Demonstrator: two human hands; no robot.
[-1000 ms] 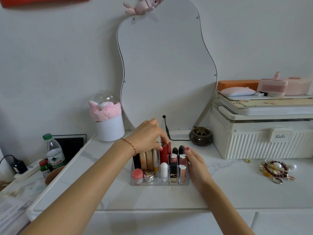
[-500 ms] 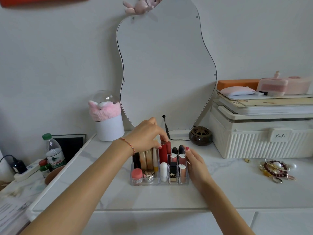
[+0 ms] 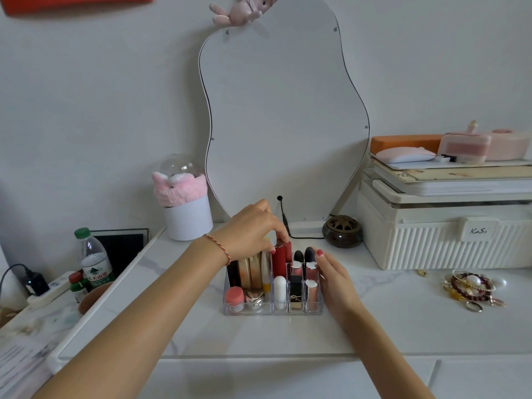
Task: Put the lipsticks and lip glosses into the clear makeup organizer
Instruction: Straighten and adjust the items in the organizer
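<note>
The clear makeup organizer (image 3: 253,311) stands on the white marble tabletop, in the middle. Its slots hold several upright lipsticks and lip glosses: a tall red lipstick (image 3: 278,262), black-capped tubes (image 3: 298,259), a white balm stick (image 3: 279,292) and a black-and-gold lipstick (image 3: 296,295). My left hand (image 3: 253,228) reaches over the back of the organizer, fingertips pinched on the top of the tall red lipstick standing in its slot. My right hand (image 3: 335,279) lies flat against the organizer's right wall, fingers apart.
A wavy mirror (image 3: 282,116) leans on the wall behind. A white ribbed box (image 3: 449,240) with stacked items stands at right, jewellery (image 3: 472,287) in front of it. A dark round burner (image 3: 342,231), a pink-topped white pot (image 3: 187,211) and a water bottle (image 3: 93,260) stand around.
Almost nothing has moved: my left fingers stay on the red lipstick's top, which sits slightly lower in its slot. My right hand stays against the organizer.
</note>
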